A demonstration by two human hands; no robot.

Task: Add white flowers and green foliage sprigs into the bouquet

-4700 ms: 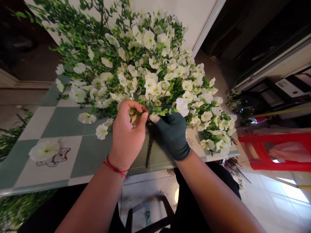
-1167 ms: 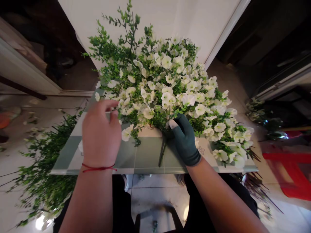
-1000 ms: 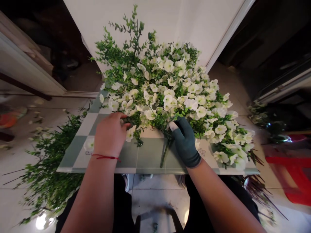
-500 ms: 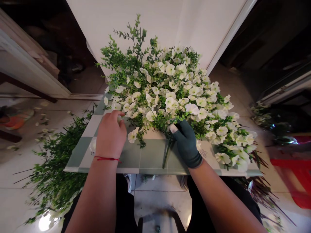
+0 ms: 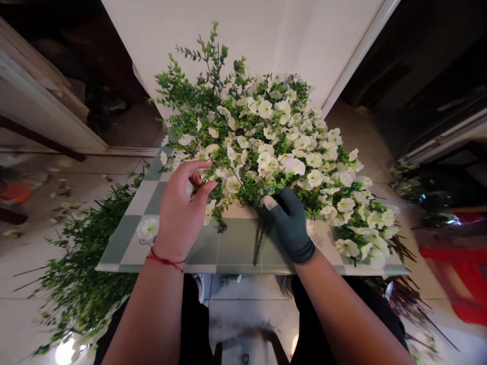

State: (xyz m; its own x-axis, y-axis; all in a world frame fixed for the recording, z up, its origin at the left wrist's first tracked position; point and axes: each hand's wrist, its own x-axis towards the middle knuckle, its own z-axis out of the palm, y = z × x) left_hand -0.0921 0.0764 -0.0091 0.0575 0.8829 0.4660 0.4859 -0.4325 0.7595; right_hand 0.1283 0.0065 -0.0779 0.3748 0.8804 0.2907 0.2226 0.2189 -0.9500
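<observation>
My right hand (image 5: 291, 223), in a dark glove that leaves the thumb tip bare, is closed around the green stem (image 5: 259, 243) of an artificial flower spray. The spray's leafy top (image 5: 253, 187) rises above my thumb, and the stem's lower end points toward me. My bare left hand (image 5: 182, 208), with a red string at the wrist, hovers left of the spray. Its thumb and index finger are apart, the other fingers curled. Something white shows in the gap, but I cannot tell whether it is held. A loose white flower head (image 5: 147, 228) lies left of that wrist.
A heap of white artificial flowers (image 5: 300, 142) covers the back and right of the checked table (image 5: 236, 248). Green sprigs (image 5: 213, 66) stand at the heap's back left. More greenery (image 5: 87, 268) lies on the floor at left. A red stool (image 5: 456, 274) is at right.
My left hand has shifted right toward the spray, and its thumb and index finger have spread. The loose flower head shows more fully. My right hand keeps its grip on the stem.
</observation>
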